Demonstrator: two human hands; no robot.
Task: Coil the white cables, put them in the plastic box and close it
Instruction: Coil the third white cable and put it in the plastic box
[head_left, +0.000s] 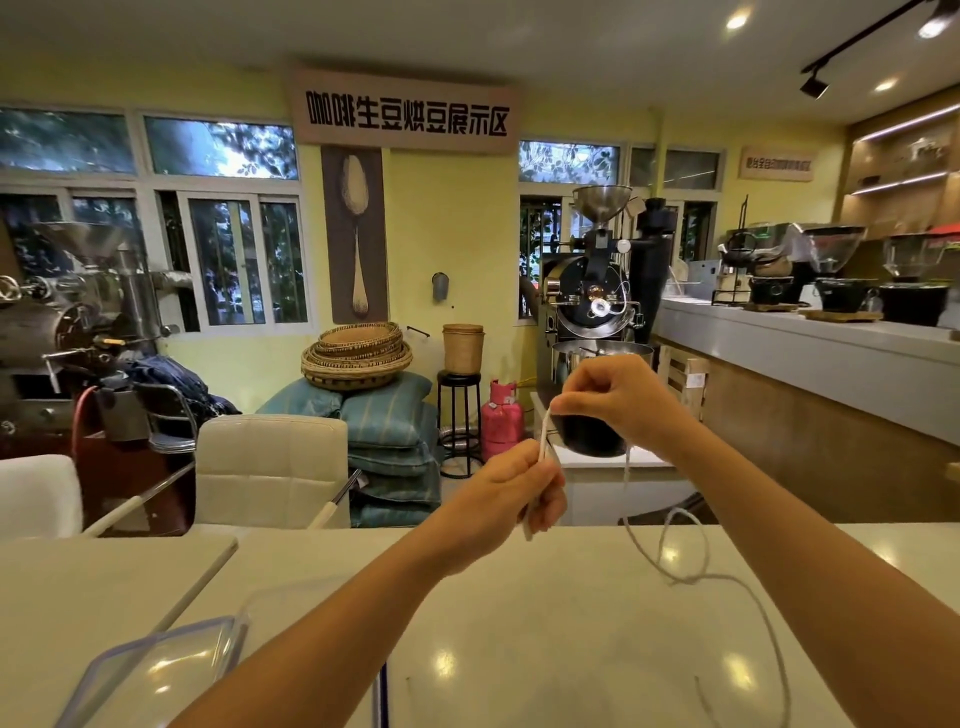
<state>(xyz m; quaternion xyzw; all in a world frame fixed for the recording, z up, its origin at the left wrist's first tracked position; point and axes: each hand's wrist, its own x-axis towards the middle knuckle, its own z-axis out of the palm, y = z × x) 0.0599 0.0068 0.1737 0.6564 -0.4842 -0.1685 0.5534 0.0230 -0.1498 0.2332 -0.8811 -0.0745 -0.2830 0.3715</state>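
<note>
Both hands are raised above the pale table (519, 623). My left hand (511, 486) is closed around one end of a white cable (670, 566), whose plug end sticks out below the fist. My right hand (618, 397), higher and to the right, pinches the same cable, so a short taut stretch runs between the two hands. From my right hand the cable hangs down, loops over the table and trails off toward the lower right. A clear plastic lid (156, 670) lies at the lower left, and the clear box (291, 613) sits partly hidden behind my left forearm.
Two white chairs (272, 467) stand beyond the table's far edge. A long counter (810, 364) with coffee equipment runs along the right. A coffee roaster (592, 296), a pink gas cylinder (501, 421) and stacked cushions (389, 441) sit further back.
</note>
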